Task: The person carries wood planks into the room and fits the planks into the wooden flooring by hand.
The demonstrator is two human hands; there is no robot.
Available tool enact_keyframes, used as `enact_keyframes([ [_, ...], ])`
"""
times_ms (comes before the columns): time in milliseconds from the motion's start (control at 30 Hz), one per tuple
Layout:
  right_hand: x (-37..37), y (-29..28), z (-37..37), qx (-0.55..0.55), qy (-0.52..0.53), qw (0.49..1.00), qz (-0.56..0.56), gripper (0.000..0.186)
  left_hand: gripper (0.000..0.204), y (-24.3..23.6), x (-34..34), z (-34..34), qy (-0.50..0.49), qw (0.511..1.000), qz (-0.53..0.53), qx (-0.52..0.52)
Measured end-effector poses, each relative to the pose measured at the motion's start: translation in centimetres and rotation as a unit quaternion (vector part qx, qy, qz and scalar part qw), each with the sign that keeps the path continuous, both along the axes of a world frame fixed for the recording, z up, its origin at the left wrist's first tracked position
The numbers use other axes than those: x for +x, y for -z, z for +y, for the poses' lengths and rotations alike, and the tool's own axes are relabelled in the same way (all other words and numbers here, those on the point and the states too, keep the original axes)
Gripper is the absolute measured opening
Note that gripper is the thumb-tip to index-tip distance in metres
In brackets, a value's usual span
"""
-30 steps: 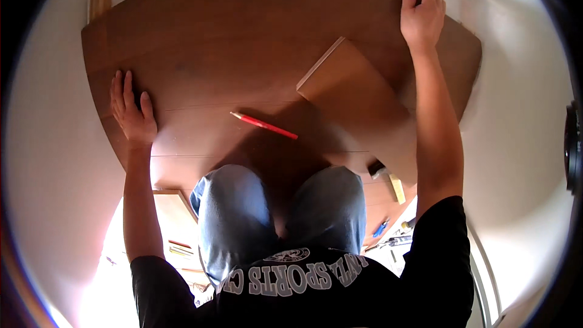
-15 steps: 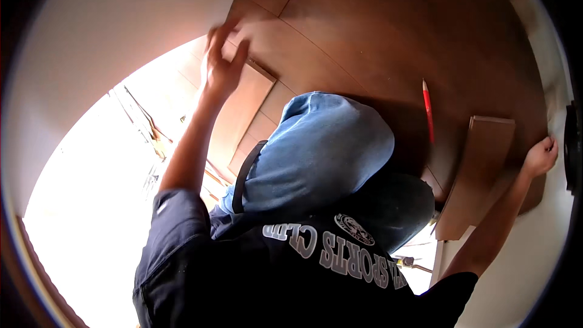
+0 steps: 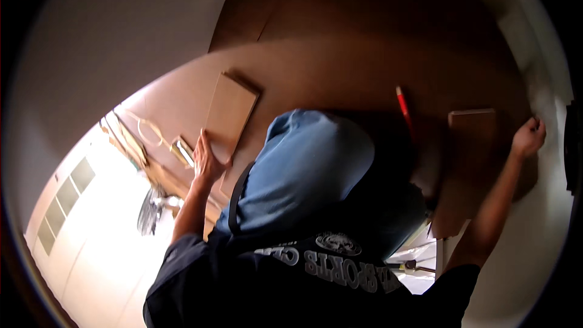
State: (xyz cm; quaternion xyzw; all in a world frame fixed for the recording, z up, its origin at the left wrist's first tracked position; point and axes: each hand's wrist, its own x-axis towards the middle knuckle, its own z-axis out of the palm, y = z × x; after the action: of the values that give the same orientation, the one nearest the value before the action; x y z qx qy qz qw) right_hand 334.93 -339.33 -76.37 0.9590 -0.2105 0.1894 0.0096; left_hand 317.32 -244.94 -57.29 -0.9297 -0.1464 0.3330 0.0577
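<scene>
Currently, your left hand (image 3: 210, 163) is spread open at the left plank (image 3: 234, 106); your right hand (image 3: 529, 138) is curled closed near the right plank (image 3: 472, 152), any contents unclear. Between the planks lies a red pencil (image 3: 403, 104).

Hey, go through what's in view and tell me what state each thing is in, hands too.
Red pencil: lying on the floor
Left board: lying flat
Right board: lying down, shadowed
Left hand: open, at left board
Right hand: curled; contents unclear
</scene>
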Motion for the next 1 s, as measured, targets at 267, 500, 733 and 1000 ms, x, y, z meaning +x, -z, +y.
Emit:
enact_keyframes([
  [267, 0.5, -2.9, 4.7, 0.037, 0.004, 0.998, -0.041, 0.03, 0.132, -8.6, 13.0, -8.4, 0.12, 0.986, -0.077, -0.081],
  [500, 0.6, -4.6, 6.6, 0.062, 0.042, 0.997, -0.036, 0.03, 0.099, -11.8, 23.5, -13.3, 0.26, 0.897, -0.207, -0.29],
  [733, -1.1, -5.9, 7.3, 0.13, 0.005, 0.981, -0.141, 0.028, 0.124, -13.8, 28.5, -22.3, 0.151, 0.798, -0.314, -0.493],
  [1000, -6.6, -18.7, 28.7, 0.408, -0.211, 0.88, -0.121, 0.034, 0.105, -14.2, 39.5, -20.4, 0.063, 0.638, -0.078, -0.763],
])
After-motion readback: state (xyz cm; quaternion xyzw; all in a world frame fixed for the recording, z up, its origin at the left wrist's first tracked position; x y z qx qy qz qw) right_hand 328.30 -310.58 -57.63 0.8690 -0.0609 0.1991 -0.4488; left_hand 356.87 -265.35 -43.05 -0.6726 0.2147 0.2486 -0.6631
